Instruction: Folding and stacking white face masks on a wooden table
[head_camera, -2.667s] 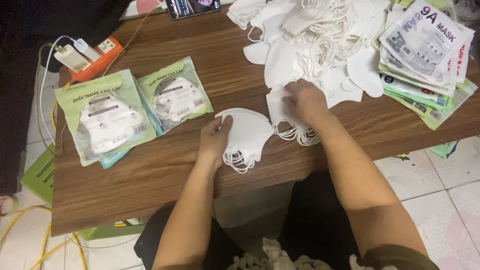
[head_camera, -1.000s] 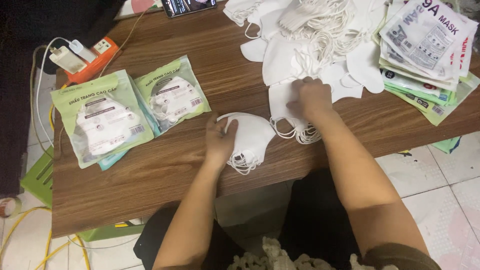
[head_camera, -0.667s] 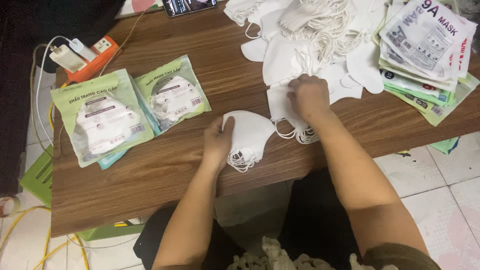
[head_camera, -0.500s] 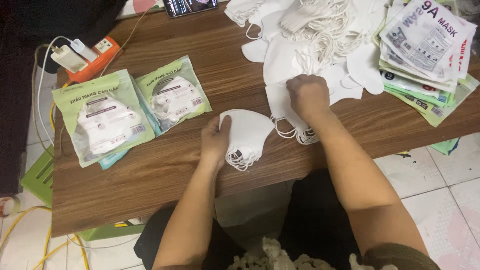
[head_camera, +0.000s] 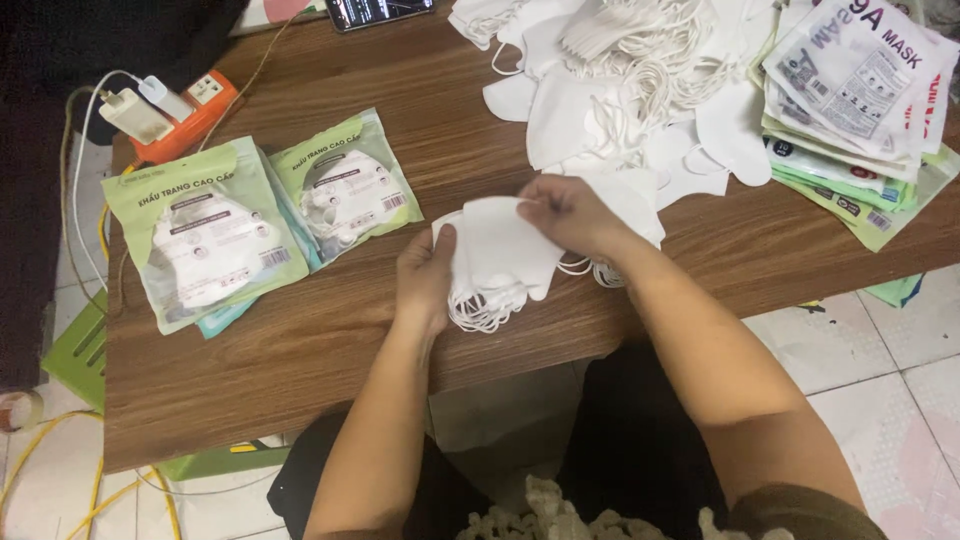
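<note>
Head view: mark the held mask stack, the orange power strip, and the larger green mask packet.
mask stack (head_camera: 505, 255), head view, flat white face of the top mask.
orange power strip (head_camera: 200, 105), head view, orange top.
larger green mask packet (head_camera: 205, 235), head view, clear window.

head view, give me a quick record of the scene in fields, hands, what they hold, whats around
left hand: grips the left edge of a small stack of white masks
right hand: pinches the top mask of that stack
surface: wooden table
behind the hands: loose pile of white masks
left side: two green sealed mask packs
far right: stack of printed empty pouches
far left corner: orange power strip
</note>
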